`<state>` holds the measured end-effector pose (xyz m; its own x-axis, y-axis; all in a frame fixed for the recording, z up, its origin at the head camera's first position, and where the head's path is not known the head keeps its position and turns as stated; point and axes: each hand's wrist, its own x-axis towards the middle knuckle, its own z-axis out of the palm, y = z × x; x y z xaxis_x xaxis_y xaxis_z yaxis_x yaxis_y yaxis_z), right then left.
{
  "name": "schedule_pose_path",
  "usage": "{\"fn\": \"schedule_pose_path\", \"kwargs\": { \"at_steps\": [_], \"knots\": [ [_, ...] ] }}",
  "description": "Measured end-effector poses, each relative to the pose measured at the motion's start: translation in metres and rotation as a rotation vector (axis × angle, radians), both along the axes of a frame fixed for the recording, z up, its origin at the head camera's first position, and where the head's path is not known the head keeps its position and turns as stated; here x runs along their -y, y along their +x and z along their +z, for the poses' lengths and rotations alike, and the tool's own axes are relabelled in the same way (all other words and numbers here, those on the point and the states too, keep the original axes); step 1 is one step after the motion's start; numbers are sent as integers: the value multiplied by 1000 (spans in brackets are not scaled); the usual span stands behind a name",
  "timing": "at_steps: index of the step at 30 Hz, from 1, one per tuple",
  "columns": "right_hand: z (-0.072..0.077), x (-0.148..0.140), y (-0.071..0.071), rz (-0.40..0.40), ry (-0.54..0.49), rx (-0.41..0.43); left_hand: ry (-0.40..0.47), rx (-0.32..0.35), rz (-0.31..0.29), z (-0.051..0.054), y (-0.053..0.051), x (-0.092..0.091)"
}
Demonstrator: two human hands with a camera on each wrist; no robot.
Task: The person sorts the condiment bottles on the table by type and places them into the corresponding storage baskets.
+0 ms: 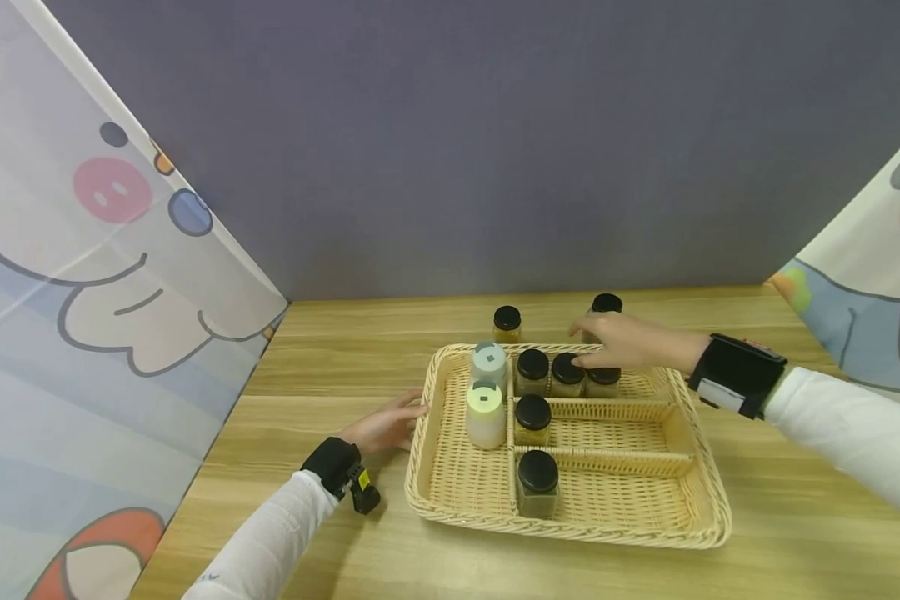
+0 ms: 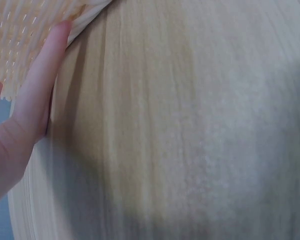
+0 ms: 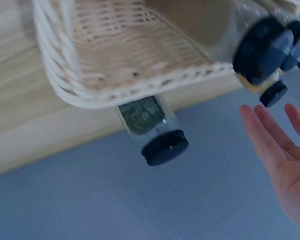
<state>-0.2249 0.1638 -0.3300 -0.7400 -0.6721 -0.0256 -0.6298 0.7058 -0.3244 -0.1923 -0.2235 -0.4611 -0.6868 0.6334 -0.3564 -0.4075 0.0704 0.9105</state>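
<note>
A wicker basket (image 1: 570, 533) with compartments sits on the wooden table. My left hand (image 1: 385, 427) rests against its left side; in the left wrist view a straight finger (image 2: 42, 75) touches the weave. Over the back compartment hovers my right hand (image 1: 617, 337), fingers extended and nothing visibly held. Beneath it stand black-lidded jars, the rightmost jar (image 1: 603, 385) partly covered by the hand. Left of that are a second jar (image 1: 567, 379) and a third jar (image 1: 532, 375). Behind the basket, a jar with dark green contents (image 3: 144, 117) stands near my right hand.
The left compartment holds a yellow-topped bottle (image 1: 486, 421) and a pale-green-topped bottle (image 1: 488, 362). One jar (image 1: 532, 421) is in the middle compartment, another jar (image 1: 537, 487) in the front one. Behind the basket stands a yellowish jar (image 1: 507, 327). A grey wall (image 1: 495, 167) borders the table's back edge.
</note>
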Motion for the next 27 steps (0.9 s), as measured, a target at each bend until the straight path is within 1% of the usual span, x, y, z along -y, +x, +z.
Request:
{"fn": "schedule_pose_path", "kwargs": {
  "at_steps": [5,8,14,21,27],
  "knots": [
    [7,11,-12,-2,32,4,8,2,-12,5,2,-1],
    [9,16,-19,-8,52,4,5,-1,-14,6,2,-2],
    [12,25,-33,-13,51,2,-3,20,14,1,-1,-1],
    [19,40,-49,-8,74,-6,-9,11,5,-1,-1,0],
    [23,48,-57,-10,52,30,-3,14,5,-1,-2,0]
  ]
}}
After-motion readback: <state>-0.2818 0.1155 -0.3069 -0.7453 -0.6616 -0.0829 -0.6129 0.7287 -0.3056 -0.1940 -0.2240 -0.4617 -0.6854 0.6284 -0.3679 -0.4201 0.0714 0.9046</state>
